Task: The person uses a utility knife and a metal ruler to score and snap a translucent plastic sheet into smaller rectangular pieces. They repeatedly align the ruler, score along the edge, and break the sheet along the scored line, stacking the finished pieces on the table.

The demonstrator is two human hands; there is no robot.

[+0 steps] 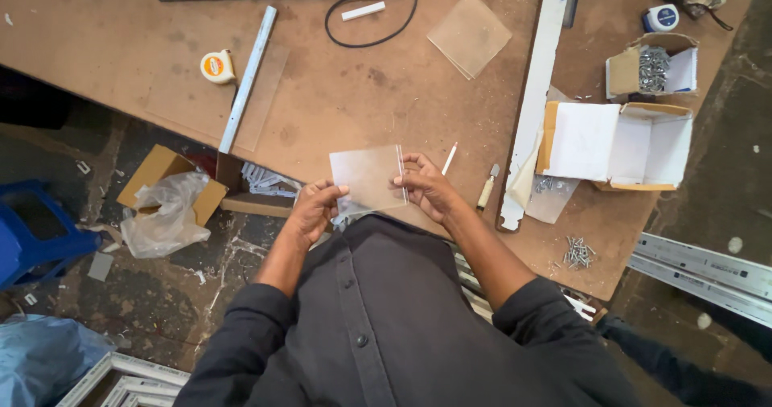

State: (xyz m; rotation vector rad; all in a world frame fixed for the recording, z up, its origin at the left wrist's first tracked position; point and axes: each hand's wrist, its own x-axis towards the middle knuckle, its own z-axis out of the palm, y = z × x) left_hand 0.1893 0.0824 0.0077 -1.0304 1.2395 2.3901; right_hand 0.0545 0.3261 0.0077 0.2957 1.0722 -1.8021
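Observation:
Both my hands hold a small square pane of clear plastic over the near edge of the brown workbench. My left hand grips its lower left corner. My right hand pinches its right edge, where a thin pale strip runs along the pane. I wear a dark button shirt with the sleeves pushed up.
On the bench lie another clear square, a tape measure, an aluminium strip, a black cable, a long white profile, open cardboard boxes, loose screws and a white pencil. A blue stool stands at left.

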